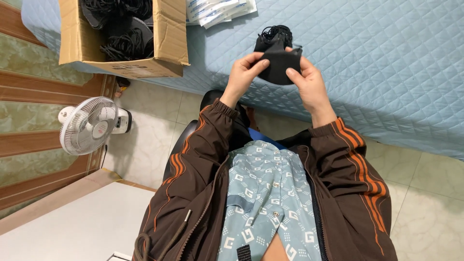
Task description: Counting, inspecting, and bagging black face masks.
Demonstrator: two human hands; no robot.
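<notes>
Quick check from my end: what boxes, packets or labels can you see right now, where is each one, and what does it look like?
Cardboard box: upper left on the blue quilt, brown, open-topped, holding black items.
Label: pale patch on the box's front wall.
Flat packets: top edge, right of the box, white and blue, overlapping.
No screens or signs show.
</notes>
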